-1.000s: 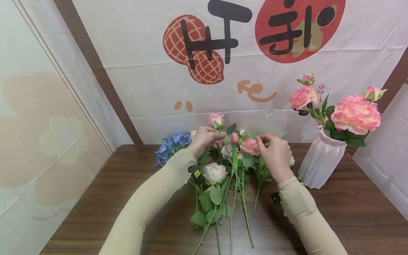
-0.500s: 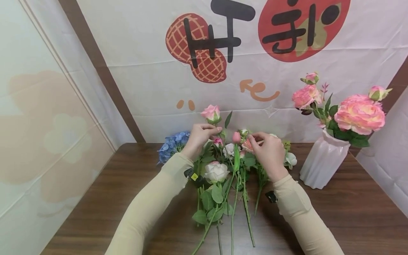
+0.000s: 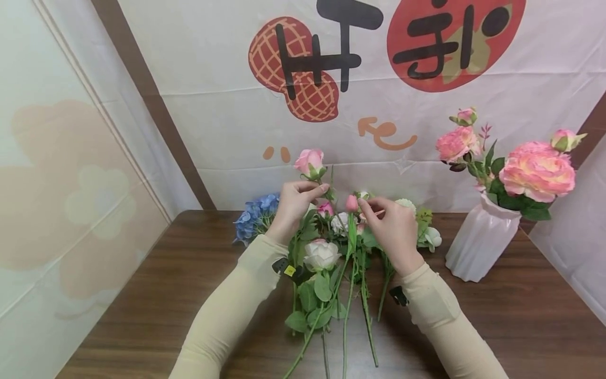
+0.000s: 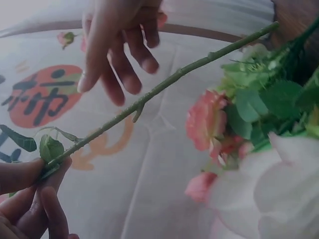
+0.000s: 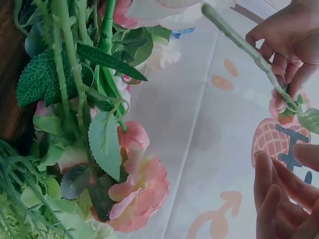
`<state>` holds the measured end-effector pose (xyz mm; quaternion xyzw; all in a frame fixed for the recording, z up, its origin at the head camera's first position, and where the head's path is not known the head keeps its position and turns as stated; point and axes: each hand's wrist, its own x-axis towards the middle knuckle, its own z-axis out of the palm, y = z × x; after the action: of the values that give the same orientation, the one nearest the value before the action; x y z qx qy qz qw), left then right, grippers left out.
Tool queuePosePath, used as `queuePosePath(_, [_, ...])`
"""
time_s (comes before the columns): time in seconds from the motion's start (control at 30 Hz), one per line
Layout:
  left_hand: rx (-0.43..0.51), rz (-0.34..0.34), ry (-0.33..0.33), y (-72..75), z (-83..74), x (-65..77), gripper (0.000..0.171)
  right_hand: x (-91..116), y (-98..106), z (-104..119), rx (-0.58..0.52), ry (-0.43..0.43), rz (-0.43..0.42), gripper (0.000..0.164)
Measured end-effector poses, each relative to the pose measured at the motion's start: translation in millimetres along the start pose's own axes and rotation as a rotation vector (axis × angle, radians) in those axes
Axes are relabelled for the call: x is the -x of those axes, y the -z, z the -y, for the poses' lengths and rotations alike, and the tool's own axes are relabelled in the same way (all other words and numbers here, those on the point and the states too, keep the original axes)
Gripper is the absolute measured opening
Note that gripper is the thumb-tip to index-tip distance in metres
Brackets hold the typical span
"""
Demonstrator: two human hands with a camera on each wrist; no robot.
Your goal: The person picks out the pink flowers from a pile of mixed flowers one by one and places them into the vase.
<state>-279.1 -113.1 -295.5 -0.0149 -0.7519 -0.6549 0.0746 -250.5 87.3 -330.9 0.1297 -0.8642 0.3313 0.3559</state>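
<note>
My left hand pinches a pink rose by its stem just below the bloom, lifted above the other flowers. The rose's green stem runs long and bare across the left wrist view, with a few leaves by the fingers. My right hand hovers nearby with loosely bent fingers, and nothing is between them. In the left wrist view that hand is behind the stem, apart from it. Below both hands lie a pink tulip, a white rose and several other flowers.
A white fluted vase with pink peonies stands on the right of the brown wooden table. Blue hydrangea lies at the pile's left. Behind hangs a printed white cloth.
My left hand has raised the pink rose up and slightly left out of the pile. My right hand has moved left toward the tulip.
</note>
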Motion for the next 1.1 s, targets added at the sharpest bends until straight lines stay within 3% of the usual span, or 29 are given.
queuePosePath(0.3, [0.081,0.006,-0.07,-3.9,-7.3,15.6,0.019,-2,3,10,-0.123,0.044,0.015,0.026])
queuePosePath(0.6, [0.149,0.011,-0.079,-6.3,-11.4,29.9,0.02,-1,13,23,-0.181,0.083,0.085,0.023])
queuePosePath(1.1, [0.255,0.131,-0.154,-9.4,-12.1,42.6,0.018,1,25,33,-0.259,0.081,0.187,0.022])
